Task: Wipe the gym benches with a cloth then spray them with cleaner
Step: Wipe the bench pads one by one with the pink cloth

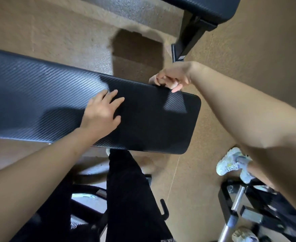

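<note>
A long black bench pad (39, 95) with a carbon-weave surface runs across the middle of the view. Its right end (154, 123) looks darker and matte; I cannot tell whether that is shadow or a dark cloth lying there. My left hand (102, 112) lies flat on the pad with its fingers spread, holding nothing. My right hand (173, 78) is at the pad's far edge near the right end, fingers curled and pinched closed over that edge. No spray bottle is in view.
A second black bench (204, 7) and its frame (189, 42) stand at the top right. My dark trouser leg (131, 189) is below the pad. Another person's pale sneakers (231, 163) and a metal equipment frame (236, 203) are at the lower right, on brown floor (248, 58).
</note>
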Tool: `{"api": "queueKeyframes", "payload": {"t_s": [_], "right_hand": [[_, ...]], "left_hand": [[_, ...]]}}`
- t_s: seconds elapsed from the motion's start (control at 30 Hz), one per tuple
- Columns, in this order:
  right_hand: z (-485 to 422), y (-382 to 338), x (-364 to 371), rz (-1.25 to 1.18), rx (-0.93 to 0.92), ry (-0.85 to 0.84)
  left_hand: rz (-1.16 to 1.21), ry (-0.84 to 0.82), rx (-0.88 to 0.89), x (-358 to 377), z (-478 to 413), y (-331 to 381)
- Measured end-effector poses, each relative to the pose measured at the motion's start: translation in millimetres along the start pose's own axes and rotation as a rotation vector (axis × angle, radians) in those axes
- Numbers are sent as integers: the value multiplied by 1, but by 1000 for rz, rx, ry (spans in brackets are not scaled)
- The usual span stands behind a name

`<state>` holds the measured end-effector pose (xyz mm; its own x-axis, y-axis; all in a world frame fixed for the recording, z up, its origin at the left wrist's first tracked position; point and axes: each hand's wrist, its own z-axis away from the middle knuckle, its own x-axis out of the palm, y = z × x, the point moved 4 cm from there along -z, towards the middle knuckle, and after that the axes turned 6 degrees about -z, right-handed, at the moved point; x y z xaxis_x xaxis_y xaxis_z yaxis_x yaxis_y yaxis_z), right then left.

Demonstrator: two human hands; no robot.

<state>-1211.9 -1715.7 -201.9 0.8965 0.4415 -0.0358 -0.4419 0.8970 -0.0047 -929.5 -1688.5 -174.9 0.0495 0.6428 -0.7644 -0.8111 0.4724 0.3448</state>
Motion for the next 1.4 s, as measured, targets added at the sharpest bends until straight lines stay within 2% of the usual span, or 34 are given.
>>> {"api": "queueKeyframes", "payload": {"t_s": [0.07,0.13,0.33,0.5,0.67,0.83,1.0,1.23,1.4], "right_hand": [[7,-27,18,40,-18,-42],[7,-49,30,45,-37,15],[-6,-98,65,53,-80,19],[-19,-133,93,47,-130,92],[-13,-174,121,77,-218,149],[-14,-213,151,134,-208,137],[-9,-251,177,74,-193,163],[-13,-302,207,79,-200,242],[-3,-329,225,-6,-293,190]], "left_hand": [[-30,-15,-87,-8,6,-23],[-69,-1,-158,-17,12,-46],[-81,71,-447,-35,35,-123],[-38,-22,-647,-32,52,-173],[-29,-53,-594,-27,58,-186],[-35,-78,-532,-36,65,-201],[-18,-86,-403,-46,75,-225],[267,-70,-274,-63,84,-259],[267,-77,-277,-75,96,-295]]}}
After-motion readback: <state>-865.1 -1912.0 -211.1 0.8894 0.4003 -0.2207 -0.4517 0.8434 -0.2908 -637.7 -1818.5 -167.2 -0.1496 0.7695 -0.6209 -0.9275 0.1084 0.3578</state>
